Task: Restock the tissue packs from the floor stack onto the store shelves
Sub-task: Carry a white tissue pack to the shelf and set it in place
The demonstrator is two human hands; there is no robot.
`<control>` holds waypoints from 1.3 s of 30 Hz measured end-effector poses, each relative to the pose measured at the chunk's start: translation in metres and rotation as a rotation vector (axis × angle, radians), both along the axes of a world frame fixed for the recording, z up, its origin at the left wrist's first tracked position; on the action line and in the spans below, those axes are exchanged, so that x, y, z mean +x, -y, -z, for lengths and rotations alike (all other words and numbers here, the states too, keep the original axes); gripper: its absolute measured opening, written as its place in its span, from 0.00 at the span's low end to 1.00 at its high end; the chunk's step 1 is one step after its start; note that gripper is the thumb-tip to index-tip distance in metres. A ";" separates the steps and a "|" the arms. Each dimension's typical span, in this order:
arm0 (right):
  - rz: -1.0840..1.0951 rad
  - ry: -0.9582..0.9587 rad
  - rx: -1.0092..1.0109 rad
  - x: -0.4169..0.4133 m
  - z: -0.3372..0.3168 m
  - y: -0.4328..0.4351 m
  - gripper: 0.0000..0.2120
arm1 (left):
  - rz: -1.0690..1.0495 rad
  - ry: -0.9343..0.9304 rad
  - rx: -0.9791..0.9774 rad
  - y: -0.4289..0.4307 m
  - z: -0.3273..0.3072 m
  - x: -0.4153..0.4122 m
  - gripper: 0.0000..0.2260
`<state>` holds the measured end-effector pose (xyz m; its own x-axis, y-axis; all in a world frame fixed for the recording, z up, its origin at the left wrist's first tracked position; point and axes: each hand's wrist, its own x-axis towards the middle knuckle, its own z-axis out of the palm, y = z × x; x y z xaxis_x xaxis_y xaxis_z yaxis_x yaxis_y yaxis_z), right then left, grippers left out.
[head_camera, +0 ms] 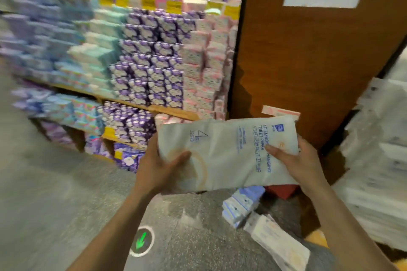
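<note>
I hold a long white tissue pack [224, 152] with blue print crosswise in front of me, above the floor. My left hand [160, 167] grips its left end, thumb across the front. My right hand [295, 160] grips its right end, fingers curled over the front. Below it on the floor lie a blue and white pack [242, 204] and a white pack [279, 242]. The store shelves [171, 112] stand beyond and to the left, filled with purple, teal and pink packs. The view is blurred.
A brown wooden end panel [308, 61] rises right behind the held pack. A tall stack of white packs [378, 160] stands at the right. A red object [282, 190] lies on the floor under the pack. A green arrow mark [141, 242] is on the grey floor.
</note>
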<state>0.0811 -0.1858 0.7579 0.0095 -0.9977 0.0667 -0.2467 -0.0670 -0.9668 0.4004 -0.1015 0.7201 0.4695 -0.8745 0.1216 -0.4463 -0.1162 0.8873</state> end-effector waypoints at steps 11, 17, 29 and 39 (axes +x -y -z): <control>-0.578 0.020 -0.017 0.355 -0.014 -0.105 0.19 | -0.610 0.005 -0.055 -0.269 -0.024 0.247 0.36; -0.834 0.058 -0.049 0.583 -0.009 -0.227 0.16 | -0.880 0.054 -0.077 -0.443 -0.041 0.399 0.37; -1.391 0.136 -0.018 0.955 -0.019 -0.490 0.15 | -1.392 0.141 -0.038 -0.740 -0.056 0.601 0.38; -1.855 0.132 -0.094 1.234 -0.045 -0.719 0.18 | -1.837 0.185 -0.058 -0.921 -0.084 0.744 0.36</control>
<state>1.3150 0.5329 0.8026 0.9359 0.2866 0.2048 0.2617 -0.1766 -0.9488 1.1448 0.8195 0.8044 0.6893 0.6667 0.2834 0.1114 -0.4841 0.8679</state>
